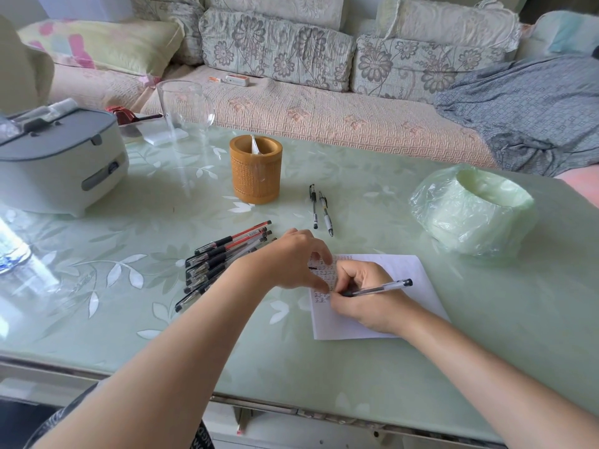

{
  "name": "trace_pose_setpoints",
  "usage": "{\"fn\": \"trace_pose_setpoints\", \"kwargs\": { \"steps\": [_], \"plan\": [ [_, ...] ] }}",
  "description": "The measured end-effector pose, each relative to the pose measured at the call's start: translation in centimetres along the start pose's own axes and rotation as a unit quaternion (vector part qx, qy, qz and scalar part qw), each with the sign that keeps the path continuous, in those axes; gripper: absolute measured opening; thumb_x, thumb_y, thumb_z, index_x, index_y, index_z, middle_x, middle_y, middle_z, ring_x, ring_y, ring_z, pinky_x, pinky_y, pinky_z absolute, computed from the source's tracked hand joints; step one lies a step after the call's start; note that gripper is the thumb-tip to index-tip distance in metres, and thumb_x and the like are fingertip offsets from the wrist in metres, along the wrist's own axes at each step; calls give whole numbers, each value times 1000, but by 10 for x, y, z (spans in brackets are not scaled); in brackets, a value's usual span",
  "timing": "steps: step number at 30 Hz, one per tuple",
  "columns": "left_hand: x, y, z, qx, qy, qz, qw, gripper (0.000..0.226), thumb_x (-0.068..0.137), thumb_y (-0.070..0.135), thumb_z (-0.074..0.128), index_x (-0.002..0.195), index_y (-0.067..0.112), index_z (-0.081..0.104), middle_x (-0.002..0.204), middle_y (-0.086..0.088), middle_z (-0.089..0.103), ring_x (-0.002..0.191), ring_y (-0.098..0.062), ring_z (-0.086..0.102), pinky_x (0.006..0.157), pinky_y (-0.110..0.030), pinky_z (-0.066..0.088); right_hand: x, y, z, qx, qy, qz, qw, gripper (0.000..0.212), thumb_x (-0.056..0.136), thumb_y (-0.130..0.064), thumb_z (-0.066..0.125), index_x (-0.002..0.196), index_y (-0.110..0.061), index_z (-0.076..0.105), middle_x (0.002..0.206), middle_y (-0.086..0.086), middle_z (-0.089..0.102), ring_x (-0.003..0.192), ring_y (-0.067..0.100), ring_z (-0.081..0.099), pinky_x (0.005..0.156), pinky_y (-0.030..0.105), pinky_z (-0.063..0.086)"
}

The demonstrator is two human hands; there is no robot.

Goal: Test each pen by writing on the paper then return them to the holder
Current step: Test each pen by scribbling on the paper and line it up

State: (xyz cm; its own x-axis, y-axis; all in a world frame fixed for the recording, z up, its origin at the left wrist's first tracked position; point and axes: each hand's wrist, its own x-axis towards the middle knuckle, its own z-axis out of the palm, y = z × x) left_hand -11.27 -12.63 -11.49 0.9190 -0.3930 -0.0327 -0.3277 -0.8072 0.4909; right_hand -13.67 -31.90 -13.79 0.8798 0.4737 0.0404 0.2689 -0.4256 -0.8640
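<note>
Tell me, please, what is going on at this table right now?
A person is trying out pens. The right hand grips a pen with its tip down on the paper, where rows of small marks are already written. The left hand rests its fingertips on the paper's far left corner. A pile of pens lies left of the paper, two pens lie apart farther back, and the holder stands beyond them.

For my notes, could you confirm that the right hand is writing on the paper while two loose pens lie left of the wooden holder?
Not quite: the head view shows the two loose pens lying right of the wooden holder, not left. The right hand is writing on the paper.
</note>
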Motion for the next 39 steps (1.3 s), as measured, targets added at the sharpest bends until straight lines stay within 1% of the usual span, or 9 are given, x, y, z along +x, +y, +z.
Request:
{"fn": "trace_pose_setpoints", "kwargs": {
  "steps": [4,6,8,14,20,25,31,35,39],
  "plan": [
    [0,0,0,-5,1,-3,1000,51,67,47,84,112,36,64,112,4,53,106,-10,38,84,-23,34,-1,-3,0,-10,7,-5,1000,18,65,-13,62,63,-11,44,56,-10,40,55,11,34,55,27,25],
    [0,-1,1,-6,2,-4,1000,51,67,47,84,112,36,64,111,4,54,106,-11,39,84,-23,34,-1,-2,0,-11,11,-11,1000,19,66,-14,63,64,-10,45,57,-7,41,56,12,34,55,28,25],
    [0,-1,1,-7,3,-4,1000,50,66,47,84,111,36,64,110,4,53,105,-11,39,84,-22,34,-1,0,0,-10,14,-14,1000,19,67,-12,64,64,-9,46,58,-5,43,56,12,35,55,30,26],
    [0,0,0,-9,-1,-6,1000,51,67,47,84,112,36,64,110,5,52,104,-9,37,83,-23,34,-2,-1,0,-10,-2,-9,1000,17,68,-8,63,64,-8,46,57,-8,42,55,10,35,53,26,26],
    [0,-1,0,-13,0,-4,1000,50,67,46,84,112,35,64,110,3,53,106,-11,39,85,-24,35,0,1,-1,17,-6,-6,1000,20,68,-11,64,63,-9,45,60,0,44,58,14,36,56,31,26],
    [-1,-1,1,-16,2,-5,1000,50,67,46,84,111,35,65,111,3,53,106,-11,38,85,-24,35,-1,-1,0,-15,3,-12,1000,17,66,-11,61,65,-8,44,57,-8,41,57,10,35,55,30,26],
    [-1,-1,1,-15,3,-5,1000,50,67,46,84,112,36,64,110,5,53,104,-9,36,84,-22,34,-1,-1,0,-12,7,-21,1000,17,68,-9,62,65,-6,45,59,-3,43,57,11,36,55,30,26],
    [-1,-1,1,-13,1,-5,1000,50,67,46,84,112,36,64,110,4,53,104,-9,37,82,-23,34,-2,-1,0,-12,-5,-19,1000,18,71,-4,64,66,-6,47,60,-4,44,57,9,38,55,26,29],
    [-1,0,0,-17,2,-6,1000,50,67,45,84,112,36,65,110,4,53,104,-9,37,82,-23,34,-3,-1,-1,-6,-14,-13,1000,18,71,-2,64,65,-8,48,59,-7,46,57,9,39,54,26,30]
  ]
}}
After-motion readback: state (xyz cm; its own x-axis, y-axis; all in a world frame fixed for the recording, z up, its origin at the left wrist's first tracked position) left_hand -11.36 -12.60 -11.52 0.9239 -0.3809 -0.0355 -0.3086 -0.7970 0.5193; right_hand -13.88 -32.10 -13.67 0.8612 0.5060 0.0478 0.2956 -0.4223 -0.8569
